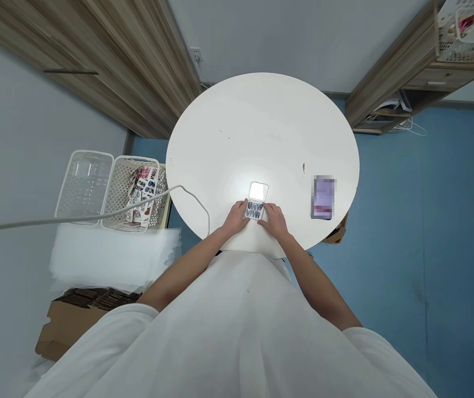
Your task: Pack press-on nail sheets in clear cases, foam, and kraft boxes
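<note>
Plenty of blue floor spreads around the furniture, with one wood-grain cabinet beyond the table's far left edge and another beyond its far right. A rounded white table stands between them, its near edge just in front of the person's white clothing. Off its left edge, a white basket holds printed cards. Near the right edge, well apart from the hands, is a purple item, too pixelated to identify. The left hand grasps the left side of a small clear case; the right hand grips its right side. The case is near the middle of the near edge, its lid open toward the far edge. Two rows of tiny blue pieces fill its tray.
</note>
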A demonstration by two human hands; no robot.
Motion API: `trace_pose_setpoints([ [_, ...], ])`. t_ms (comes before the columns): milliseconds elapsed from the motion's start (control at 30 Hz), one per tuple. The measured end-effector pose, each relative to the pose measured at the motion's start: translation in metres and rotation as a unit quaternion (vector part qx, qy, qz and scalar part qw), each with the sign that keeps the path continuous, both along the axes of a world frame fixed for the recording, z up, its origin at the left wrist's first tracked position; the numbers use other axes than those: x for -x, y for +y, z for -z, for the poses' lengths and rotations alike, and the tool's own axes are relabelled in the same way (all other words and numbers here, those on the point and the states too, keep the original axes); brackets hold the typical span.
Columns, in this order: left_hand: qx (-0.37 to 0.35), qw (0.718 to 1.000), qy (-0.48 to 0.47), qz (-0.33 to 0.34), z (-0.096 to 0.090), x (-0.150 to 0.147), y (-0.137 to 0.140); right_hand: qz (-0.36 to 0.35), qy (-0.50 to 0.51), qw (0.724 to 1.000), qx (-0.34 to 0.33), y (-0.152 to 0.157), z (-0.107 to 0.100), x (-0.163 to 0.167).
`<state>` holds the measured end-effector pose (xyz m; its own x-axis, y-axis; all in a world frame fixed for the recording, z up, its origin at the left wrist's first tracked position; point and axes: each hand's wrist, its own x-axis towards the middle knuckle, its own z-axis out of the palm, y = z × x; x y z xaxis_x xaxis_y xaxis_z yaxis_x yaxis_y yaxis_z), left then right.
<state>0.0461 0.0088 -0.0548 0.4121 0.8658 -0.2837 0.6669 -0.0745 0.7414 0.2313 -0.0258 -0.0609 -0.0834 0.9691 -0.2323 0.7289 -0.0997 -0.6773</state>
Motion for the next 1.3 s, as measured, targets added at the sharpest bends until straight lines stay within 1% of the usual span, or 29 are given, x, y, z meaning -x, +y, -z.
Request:
trace_pose_setpoints([
  [100, 0.033, 0.998, -0.012, -0.053, -0.001, 0.003, -0.002, 0.014, 0.029, 0.999, 0.010, -0.005, -0.003, 0.000],
  [200, 0.074, 0.990, -0.004, -0.118, -0.002, 0.003, -0.001, 0.069, 0.083, 0.993, 0.039, -0.009, -0.006, 0.001],
  [333, 0.118, 0.976, 0.003, -0.185, -0.007, -0.004, 0.008, 0.163, 0.166, 0.967, 0.104, -0.009, -0.008, 0.008],
  [433, 0.126, 0.973, 0.031, -0.192, -0.011, -0.013, 0.014, 0.202, 0.201, 0.949, 0.136, -0.003, -0.006, 0.013],
  [600, 0.115, 0.970, 0.083, -0.198, -0.013, -0.021, 0.014, 0.209, 0.213, 0.944, 0.138, -0.002, -0.005, 0.016],
  [800, 0.122, 0.963, 0.070, -0.228, -0.017, -0.020, -0.001, 0.183, 0.231, 0.951, 0.093, -0.020, -0.010, 0.017],
  [933, 0.124, 0.959, 0.031, -0.253, -0.022, -0.016, -0.013, 0.177, 0.256, 0.947, 0.076, -0.029, -0.018, 0.019],
  [1000, 0.125, 0.957, -0.010, -0.262, -0.026, -0.013, -0.019, 0.183, 0.276, 0.941, 0.075, -0.031, -0.024, 0.019],
  [1067, 0.138, 0.951, -0.070, -0.268, -0.032, -0.008, -0.024, 0.196, 0.298, 0.931, 0.078, -0.033, -0.030, 0.019],
  [1167, 0.186, 0.930, -0.166, -0.270, -0.044, 0.000, -0.031, 0.213, 0.340, 0.912, 0.082, -0.038, -0.041, 0.019],
  [1233, 0.225, 0.915, -0.212, -0.259, -0.052, 0.006, -0.035, 0.220, 0.367, 0.900, 0.084, -0.042, -0.047, 0.020],
  [1300, 0.249, 0.904, -0.249, -0.241, -0.058, 0.012, -0.038, 0.228, 0.386, 0.890, 0.086, -0.046, -0.053, 0.023],
])
